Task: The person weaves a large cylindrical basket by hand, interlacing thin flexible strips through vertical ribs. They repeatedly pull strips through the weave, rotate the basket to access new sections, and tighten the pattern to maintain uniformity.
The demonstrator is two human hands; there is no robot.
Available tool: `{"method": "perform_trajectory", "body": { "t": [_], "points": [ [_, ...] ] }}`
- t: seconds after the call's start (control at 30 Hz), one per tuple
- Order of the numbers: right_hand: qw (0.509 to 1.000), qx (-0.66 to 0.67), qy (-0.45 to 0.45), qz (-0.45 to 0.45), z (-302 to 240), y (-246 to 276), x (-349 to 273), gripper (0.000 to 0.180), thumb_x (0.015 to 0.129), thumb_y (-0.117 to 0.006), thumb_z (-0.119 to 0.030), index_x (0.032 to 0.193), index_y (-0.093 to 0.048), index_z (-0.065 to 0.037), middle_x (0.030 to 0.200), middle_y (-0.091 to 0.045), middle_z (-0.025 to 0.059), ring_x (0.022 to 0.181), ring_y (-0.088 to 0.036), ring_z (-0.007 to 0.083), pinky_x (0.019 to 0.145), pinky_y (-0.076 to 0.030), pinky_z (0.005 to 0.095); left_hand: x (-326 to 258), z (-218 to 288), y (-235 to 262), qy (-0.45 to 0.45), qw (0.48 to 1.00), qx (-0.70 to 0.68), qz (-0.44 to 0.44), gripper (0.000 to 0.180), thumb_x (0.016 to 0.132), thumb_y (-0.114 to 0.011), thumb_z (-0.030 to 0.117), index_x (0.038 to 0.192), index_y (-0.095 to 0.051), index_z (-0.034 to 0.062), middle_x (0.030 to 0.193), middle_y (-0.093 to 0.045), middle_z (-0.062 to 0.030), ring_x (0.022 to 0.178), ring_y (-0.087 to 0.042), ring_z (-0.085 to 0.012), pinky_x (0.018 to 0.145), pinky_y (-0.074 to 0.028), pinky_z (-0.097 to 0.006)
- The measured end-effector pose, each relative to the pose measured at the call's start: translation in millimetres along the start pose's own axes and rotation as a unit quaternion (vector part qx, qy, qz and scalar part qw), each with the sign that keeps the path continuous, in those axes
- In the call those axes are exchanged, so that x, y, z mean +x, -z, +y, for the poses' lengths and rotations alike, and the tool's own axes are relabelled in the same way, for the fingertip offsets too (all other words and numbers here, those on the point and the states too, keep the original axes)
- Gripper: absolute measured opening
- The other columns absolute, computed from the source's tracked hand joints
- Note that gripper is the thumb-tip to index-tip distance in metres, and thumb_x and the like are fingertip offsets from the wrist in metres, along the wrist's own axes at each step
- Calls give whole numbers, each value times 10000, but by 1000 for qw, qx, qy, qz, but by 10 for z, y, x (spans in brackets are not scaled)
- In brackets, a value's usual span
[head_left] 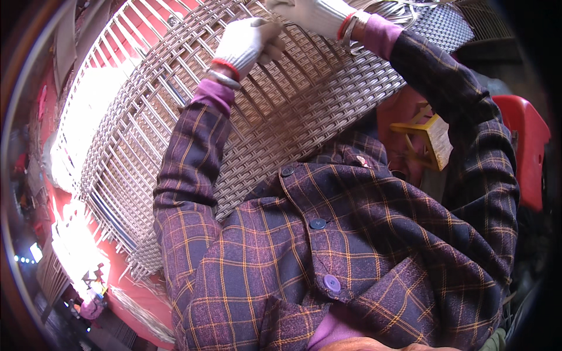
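Gloved fingers (274, 36) of the left hand (249, 42) curl closed, pinching a grey strand on the woven panel (281, 117). The right hand (316, 14), also in a white knit glove, lies at the picture's top edge; its fingers bend onto the same strand, though whether they grip it cannot be told. The panel, a grey wicker lattice, tilts from the lap upward. Metal bangles (223, 79) ring the left wrist above a purple cuff and plaid jacket (351, 245). A yellow stool (430, 137) and red plastic chair (527, 152) stand to the right.
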State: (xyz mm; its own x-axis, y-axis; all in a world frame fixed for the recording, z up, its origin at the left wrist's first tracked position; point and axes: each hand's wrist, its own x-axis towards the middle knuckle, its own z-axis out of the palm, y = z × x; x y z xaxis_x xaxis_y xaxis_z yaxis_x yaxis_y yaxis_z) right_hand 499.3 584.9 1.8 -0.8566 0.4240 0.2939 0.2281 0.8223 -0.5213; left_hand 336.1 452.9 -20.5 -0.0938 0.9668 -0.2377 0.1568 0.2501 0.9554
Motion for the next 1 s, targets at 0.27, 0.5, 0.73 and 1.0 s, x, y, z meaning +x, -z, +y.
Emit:
{"method": "perform_trajectory", "body": {
  "t": [0.27, 0.5, 0.73, 1.0],
  "points": [
    [981, 138, -50, -129, -176, -34, -191, 247, 1000, -635, -210, 1130, -777, -54, 960, -780, 143, 913, -755, 278, 855, -571, 408, -392, -161, 336, -71, 988, -136, -19, 404, 1060, -697, 273, 1311, -666, -43, 1051, -788, -183, 782, -806, -231, 569, -628, -242],
    [1000, -1, 8, -25, -168, -375, -143, 220, 931, -637, -223, 955, -785, -62, 855, -745, 194, 809, -734, 395, 761, -572, 478, -306, -325, 270, 12, 979, -202, -13, 448, 1080, -669, 310, 1336, -634, -55, 1129, -773, -223, 884, -788, -212, 639, -609, -238],
    [996, 69, -39, -47, -322, -163, -170, 245, 974, -675, -203, 1136, -776, -49, 1050, -783, 164, 953, -756, 273, 842, -573, 396, -429, -85, 240, -21, 1000, 21, -7, 361, 1047, -686, 307, 1164, -747, -28, 911, -790, -108, 643, -703, -94, 492, -492, -200],
    [979, 195, -23, -49, -549, -330, -253, 256, 989, -666, -188, 1151, -761, -14, 966, -778, 178, 913, -766, 274, 844, -579, 394, -869, -189, 617, -62, 998, -25, 11, 457, 1085, -657, 345, 1385, -658, 0, 1070, -809, -144, 772, -787, -153, 570, -566, -175]
  ]
}}
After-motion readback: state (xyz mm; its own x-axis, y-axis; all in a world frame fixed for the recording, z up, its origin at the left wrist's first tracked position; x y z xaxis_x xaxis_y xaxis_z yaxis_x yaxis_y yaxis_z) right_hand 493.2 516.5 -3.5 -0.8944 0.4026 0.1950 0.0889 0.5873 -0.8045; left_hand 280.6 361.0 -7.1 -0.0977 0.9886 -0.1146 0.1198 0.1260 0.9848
